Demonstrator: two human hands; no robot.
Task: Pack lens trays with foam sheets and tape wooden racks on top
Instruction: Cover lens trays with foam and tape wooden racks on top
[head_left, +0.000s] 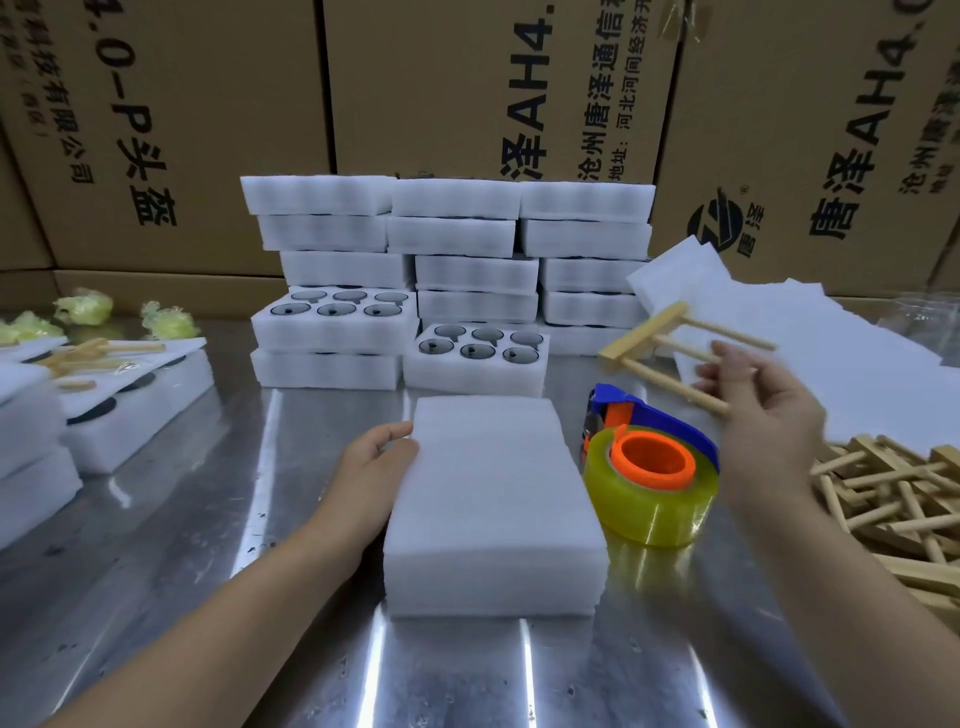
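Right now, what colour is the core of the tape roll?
Orange core, clearest in the head view.

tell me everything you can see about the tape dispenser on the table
The tape dispenser lies on its side on the shiny metal table, just right of the covered foam tray and apart from it. It has a blue plastic frame, an orange hub and an orange part near its front end. A thick roll of yellowish clear tape sits on the hub, facing up. Neither hand touches it; the right hand hovers behind it, gripping a wooden rack.
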